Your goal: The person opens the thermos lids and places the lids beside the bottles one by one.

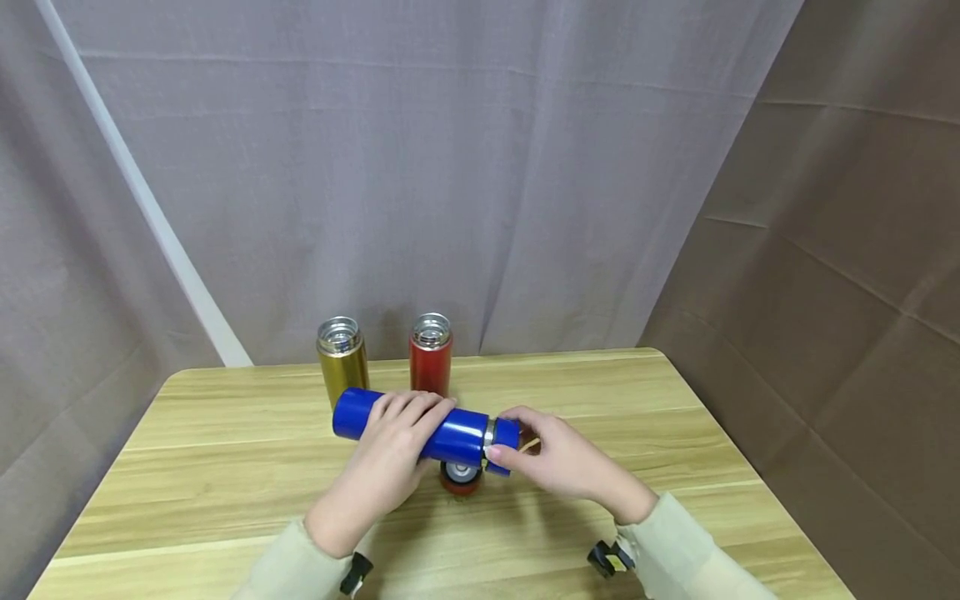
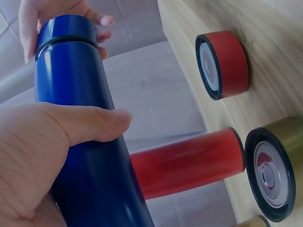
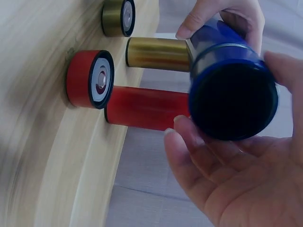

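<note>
A blue vacuum flask [image 1: 461, 435] is tilted nearly on its side above the table, its capped end to the right. My left hand [image 1: 393, 446] grips its body from above, the thumb lying across it in the left wrist view. At the other end my right hand [image 1: 551, 454] has thumb and fingers around the blue cap [image 1: 507, 433]. A silvery band shows between cap and body in the head view. The cap's end looks dark in the right wrist view [image 3: 234, 101]. Beneath the flask sits a red lid [image 1: 461, 478], inner side up.
An uncapped gold flask [image 1: 345, 371] and an uncapped red flask [image 1: 431, 367] stand upright at the table's back. A gold lid [image 3: 118, 18] lies near the red one, hidden in the head view. Grey curtains [image 1: 450, 183] hang behind the wooden table [image 1: 225, 467].
</note>
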Demonstrator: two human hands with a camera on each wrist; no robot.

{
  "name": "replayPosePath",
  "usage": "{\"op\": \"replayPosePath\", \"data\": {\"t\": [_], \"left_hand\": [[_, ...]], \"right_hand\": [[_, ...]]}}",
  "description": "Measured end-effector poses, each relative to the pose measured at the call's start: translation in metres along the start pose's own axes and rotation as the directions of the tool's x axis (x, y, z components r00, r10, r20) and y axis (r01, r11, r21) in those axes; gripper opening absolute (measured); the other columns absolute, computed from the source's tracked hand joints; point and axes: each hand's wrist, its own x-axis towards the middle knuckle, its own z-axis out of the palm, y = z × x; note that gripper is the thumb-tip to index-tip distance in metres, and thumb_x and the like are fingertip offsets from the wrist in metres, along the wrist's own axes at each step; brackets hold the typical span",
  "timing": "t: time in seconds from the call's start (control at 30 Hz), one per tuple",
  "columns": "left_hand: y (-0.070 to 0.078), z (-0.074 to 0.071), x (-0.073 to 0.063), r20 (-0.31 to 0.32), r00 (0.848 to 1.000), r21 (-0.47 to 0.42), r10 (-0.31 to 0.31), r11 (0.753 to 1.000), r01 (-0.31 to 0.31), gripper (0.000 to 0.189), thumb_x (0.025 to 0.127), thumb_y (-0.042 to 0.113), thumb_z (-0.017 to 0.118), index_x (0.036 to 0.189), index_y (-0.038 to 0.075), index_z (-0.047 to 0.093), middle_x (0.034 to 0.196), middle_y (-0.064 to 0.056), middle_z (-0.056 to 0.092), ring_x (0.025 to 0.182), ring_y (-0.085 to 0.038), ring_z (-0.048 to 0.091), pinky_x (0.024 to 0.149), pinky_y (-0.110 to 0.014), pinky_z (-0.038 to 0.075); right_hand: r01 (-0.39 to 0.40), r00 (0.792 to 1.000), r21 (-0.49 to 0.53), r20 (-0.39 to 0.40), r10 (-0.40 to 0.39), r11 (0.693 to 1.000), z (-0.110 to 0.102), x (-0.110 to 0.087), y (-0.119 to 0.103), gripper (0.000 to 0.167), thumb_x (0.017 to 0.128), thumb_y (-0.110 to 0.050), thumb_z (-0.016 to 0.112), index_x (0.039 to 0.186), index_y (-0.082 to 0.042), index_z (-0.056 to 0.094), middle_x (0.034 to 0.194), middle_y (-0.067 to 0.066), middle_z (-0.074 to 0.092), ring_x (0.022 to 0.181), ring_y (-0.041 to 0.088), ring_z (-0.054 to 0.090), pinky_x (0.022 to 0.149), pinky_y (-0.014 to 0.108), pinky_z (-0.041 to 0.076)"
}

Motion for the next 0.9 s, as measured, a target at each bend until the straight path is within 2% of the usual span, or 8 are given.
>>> {"op": "replayPosePath", "data": {"t": [0.23,0.43,0.53,0.67,0.77,0.8,0.9], "left_hand": [[0.0009,0.0016,-0.0005,0.01,1.0,0.026,-0.002,1.0,0.001,0.077,0.068,0.016,0.087,0.137,0.017,0.052,0.128,-0.004,0.056,0.118,-0.027,0.049,0.102,-0.047,0.032],[0.0007,0.0028,-0.0002,-0.005,1.0,0.029,-0.015,0.999,0.015,0.08,0.066,0.017,0.088,0.137,0.014,0.052,0.127,-0.005,0.057,0.118,-0.028,0.05,0.102,-0.048,0.033],[0.0007,0.0024,0.0003,-0.008,0.999,0.03,-0.031,0.999,0.031,0.081,0.065,0.016,0.088,0.138,0.014,0.052,0.127,-0.006,0.057,0.117,-0.029,0.05,0.101,-0.049,0.034],[0.0008,0.0005,0.0016,-0.008,0.998,0.031,-0.058,0.998,0.058,0.083,0.065,0.017,0.089,0.138,0.012,0.051,0.125,-0.007,0.058,0.114,-0.03,0.052,0.099,-0.049,0.035],[0.0006,-0.002,0.0023,-0.014,0.997,0.01,-0.081,0.997,0.081,0.083,0.064,0.017,0.089,0.138,0.01,0.051,0.124,-0.009,0.059,0.111,-0.031,0.053,0.098,-0.049,0.036],[0.0005,-0.0028,0.0027,-0.017,0.996,-0.002,-0.089,0.996,0.089,0.083,0.064,0.017,0.088,0.138,0.01,0.051,0.124,-0.009,0.059,0.111,-0.032,0.053,0.097,-0.049,0.036],[0.0011,-0.0048,0.0038,-0.017,0.994,-0.056,-0.109,0.993,0.108,0.084,0.065,0.016,0.088,0.139,0.009,0.05,0.125,-0.01,0.058,0.112,-0.032,0.053,0.098,-0.048,0.036]], "right_hand": [[0.075,0.996,-0.124,-0.037,-0.08,0.989,0.0038,-0.0027,-0.0006,0.066,0.078,-0.052,0.075,0.129,-0.017,0.053,0.111,-0.009,0.059,0.097,0.01,0.057,0.084,0.033,0.051],[0.094,0.991,-0.195,-0.077,-0.111,0.976,0.0053,-0.0063,-0.0042,0.071,0.078,-0.042,0.079,0.137,-0.016,0.049,0.117,-0.011,0.051,0.101,0.008,0.055,0.085,0.037,0.052],[0.109,0.985,-0.232,-0.104,-0.136,0.967,0.0048,-0.0079,-0.0059,0.071,0.078,-0.038,0.08,0.138,-0.015,0.049,0.118,-0.011,0.05,0.1,0.007,0.055,0.085,0.034,0.052],[0.159,0.964,-0.364,-0.145,-0.224,0.918,0.0039,-0.008,-0.0061,0.071,0.075,-0.03,0.083,0.136,-0.015,0.05,0.124,-0.007,0.051,0.107,0.009,0.053,0.091,0.032,0.049],[0.179,0.946,-0.417,-0.176,-0.272,0.891,0.0033,-0.0079,-0.0042,0.071,0.073,-0.025,0.084,0.135,-0.014,0.051,0.126,-0.002,0.051,0.112,0.014,0.051,0.095,0.036,0.046],[0.173,0.944,-0.413,-0.188,-0.27,0.894,0.0029,-0.0082,-0.0035,0.071,0.073,-0.024,0.084,0.134,-0.014,0.051,0.126,-0.001,0.051,0.112,0.015,0.051,0.096,0.037,0.046],[0.133,0.954,-0.334,-0.213,-0.212,0.933,0.0018,-0.0084,0.0001,0.069,0.073,-0.026,0.084,0.133,-0.015,0.052,0.125,-0.002,0.051,0.108,0.014,0.054,0.093,0.036,0.048]]}}
